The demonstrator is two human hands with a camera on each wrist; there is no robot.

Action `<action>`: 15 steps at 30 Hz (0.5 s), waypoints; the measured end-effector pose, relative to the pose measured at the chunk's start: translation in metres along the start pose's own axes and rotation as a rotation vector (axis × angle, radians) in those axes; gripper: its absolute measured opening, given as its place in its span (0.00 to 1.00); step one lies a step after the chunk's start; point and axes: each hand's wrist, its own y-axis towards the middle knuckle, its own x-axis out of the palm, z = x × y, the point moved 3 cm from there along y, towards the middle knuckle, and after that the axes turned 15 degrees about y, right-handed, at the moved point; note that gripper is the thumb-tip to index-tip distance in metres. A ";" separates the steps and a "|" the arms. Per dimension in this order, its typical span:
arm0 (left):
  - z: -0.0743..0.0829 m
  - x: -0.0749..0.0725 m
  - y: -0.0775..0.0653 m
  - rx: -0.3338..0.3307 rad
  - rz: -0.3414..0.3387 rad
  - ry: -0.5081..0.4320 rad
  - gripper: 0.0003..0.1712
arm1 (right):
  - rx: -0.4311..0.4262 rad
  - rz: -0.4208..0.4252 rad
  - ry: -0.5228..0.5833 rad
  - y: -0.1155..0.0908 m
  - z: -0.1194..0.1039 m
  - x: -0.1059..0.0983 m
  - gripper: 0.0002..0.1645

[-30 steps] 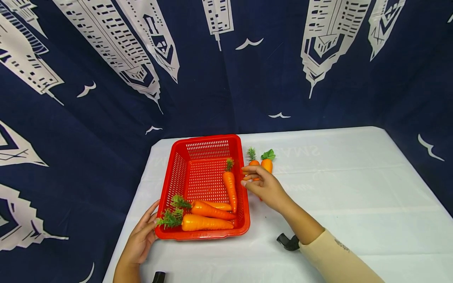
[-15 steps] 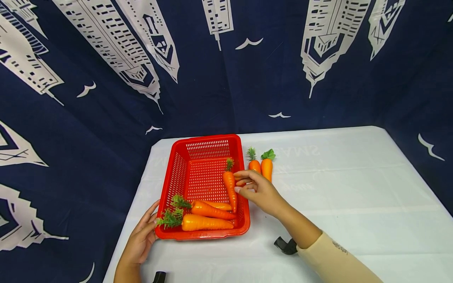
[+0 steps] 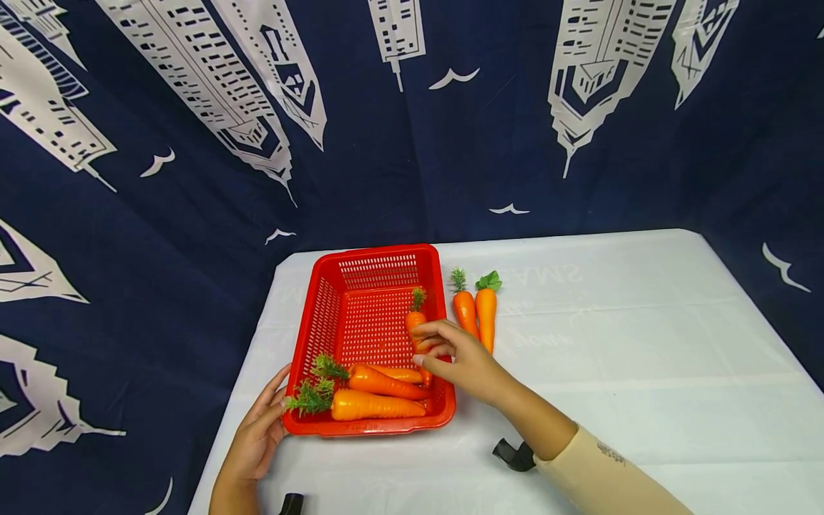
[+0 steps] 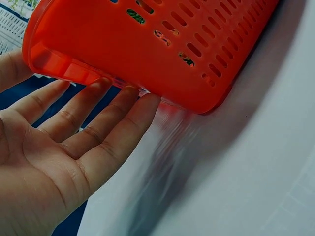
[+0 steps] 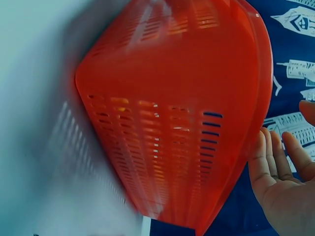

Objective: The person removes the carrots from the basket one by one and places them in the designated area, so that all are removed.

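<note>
In the head view a red plastic basket (image 3: 367,428) holds several orange carrots with green tops. One carrot (image 3: 415,322) lies lengthwise by the right wall; another carrot (image 3: 376,405) lies crosswise near the front. My left hand (image 3: 257,436) touches the basket's front left corner. Its fingers reach fairly straight against the outer wall in the left wrist view. Above the right rim, my right hand (image 3: 463,361) has loosely bent fingers and a gap to the thumb, with nothing visibly held. It partly hides the lengthwise carrot; I cannot tell whether it touches that carrot.
Two more carrots lie on the white-covered table (image 3: 618,343) just right of the basket: one with a feathery top (image 3: 463,307), another with a leafy top (image 3: 486,311). A dark blue patterned cloth (image 3: 483,164) rises behind. A black piece (image 3: 515,454) shows beside the right sleeve.
My right hand has moved left and toward me, from beside the carrots on the table to over the basket's right side. The left hand and basket stay nearly still.
</note>
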 end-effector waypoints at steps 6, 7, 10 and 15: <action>-0.001 0.000 0.000 0.005 -0.002 -0.012 0.33 | 0.012 -0.033 -0.015 -0.001 0.003 0.009 0.24; -0.001 0.000 0.000 0.005 -0.001 -0.013 0.33 | 0.014 -0.040 -0.022 -0.001 0.004 0.010 0.24; -0.001 0.000 0.000 0.002 -0.001 -0.016 0.33 | 0.027 -0.058 -0.043 -0.002 0.006 0.015 0.24; -0.001 0.000 0.000 -0.002 0.004 -0.012 0.33 | 0.063 -0.097 -0.056 -0.002 0.007 0.023 0.26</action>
